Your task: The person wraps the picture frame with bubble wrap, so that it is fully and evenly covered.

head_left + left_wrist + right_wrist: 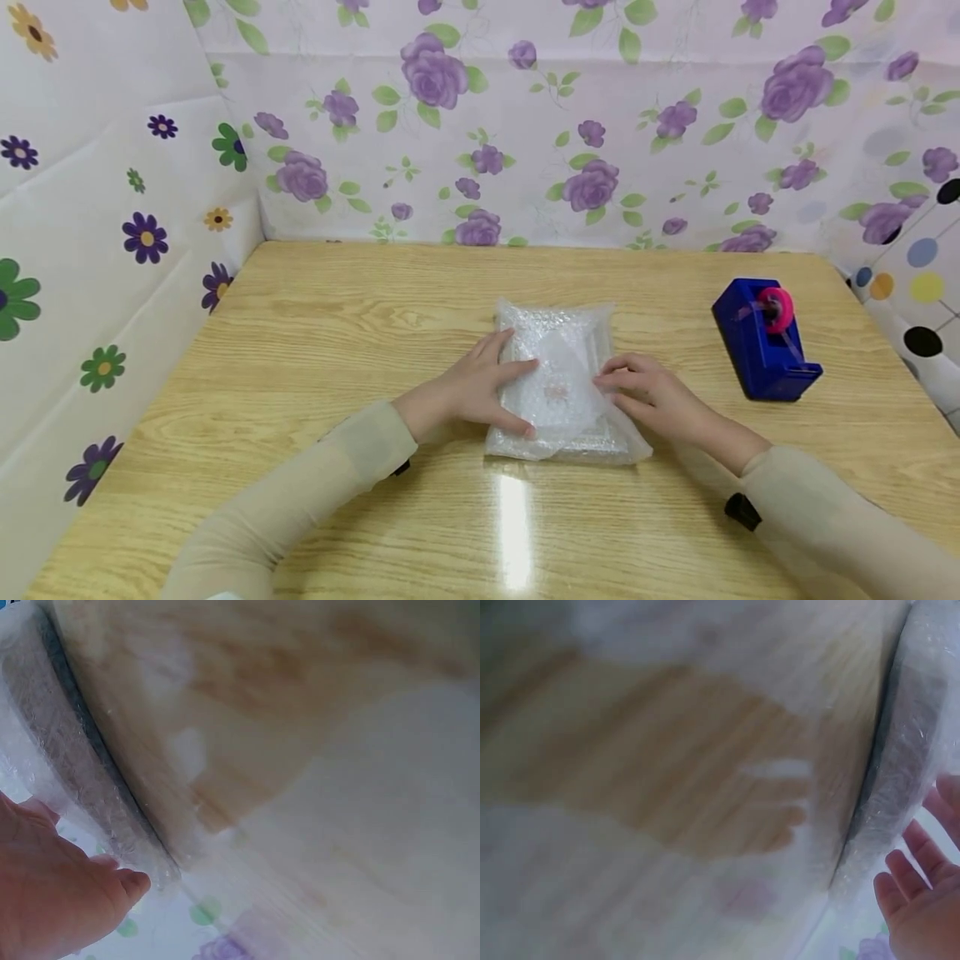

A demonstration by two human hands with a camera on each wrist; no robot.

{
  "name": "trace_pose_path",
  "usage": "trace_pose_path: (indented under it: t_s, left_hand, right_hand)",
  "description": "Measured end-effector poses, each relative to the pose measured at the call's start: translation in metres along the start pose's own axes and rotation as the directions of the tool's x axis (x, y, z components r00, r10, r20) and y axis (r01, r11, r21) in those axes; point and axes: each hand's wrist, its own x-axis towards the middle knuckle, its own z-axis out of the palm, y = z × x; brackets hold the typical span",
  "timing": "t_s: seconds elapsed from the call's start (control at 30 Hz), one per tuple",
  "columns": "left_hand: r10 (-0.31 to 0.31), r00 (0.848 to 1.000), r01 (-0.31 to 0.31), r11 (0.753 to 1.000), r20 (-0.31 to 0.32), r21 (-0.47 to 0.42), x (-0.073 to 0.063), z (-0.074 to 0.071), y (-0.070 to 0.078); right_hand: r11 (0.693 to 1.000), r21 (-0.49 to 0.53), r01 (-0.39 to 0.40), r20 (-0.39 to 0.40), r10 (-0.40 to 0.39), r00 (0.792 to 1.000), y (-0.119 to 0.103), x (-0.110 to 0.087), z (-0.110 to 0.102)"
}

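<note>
Tabletop: wood, big, under everything. Bubble-wrap parcel lies flat on it, about midway between left and right edges. Blue tape dispenser stands near right edge, toward far right corner. Left hand: grip spread, fingers on parcel top. Right hand: fingertips at parcel's right side, by loose flap; pinching or just touching, we cannot tell. Step, we think: folding flap snug. Next move seems to need flap held flat, then pink tape.
</note>
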Motion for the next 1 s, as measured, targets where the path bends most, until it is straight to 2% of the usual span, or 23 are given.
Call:
trace_pose_path:
  t_s: [0.2, 0.37, 0.63, 0.87, 1.0]
  left_hand:
    - [0.001, 1.0, 0.0, 0.994, 0.006, -0.107, 0.0, 0.001, 0.001]
    - [-0.012, 1.0, 0.012, 0.988, 0.007, -0.151, 0.001, 0.003, 0.001]
    - [-0.013, 1.0, 0.012, 0.978, -0.001, -0.208, 0.002, 0.003, -0.001]
    - [0.001, 1.0, -0.008, 0.967, -0.028, -0.256, 0.004, 0.004, -0.003]
    - [0.003, 1.0, -0.006, 0.97, -0.01, -0.241, 0.004, 0.004, -0.003]
  right_hand:
    - [0.998, -0.064, -0.02, -0.005, 0.019, 1.0, -0.003, 0.009, 0.001]
    - [0.995, -0.076, -0.058, 0.025, 0.061, 0.998, -0.006, 0.015, -0.001]
    - [0.991, -0.128, -0.031, 0.043, 0.037, 0.998, -0.002, 0.023, 0.0]
    - [0.994, -0.105, -0.034, 0.043, 0.039, 0.998, 0.0, 0.029, -0.001]
    - [0.996, -0.079, -0.05, 0.063, 0.055, 0.996, 0.001, 0.03, 0.0]
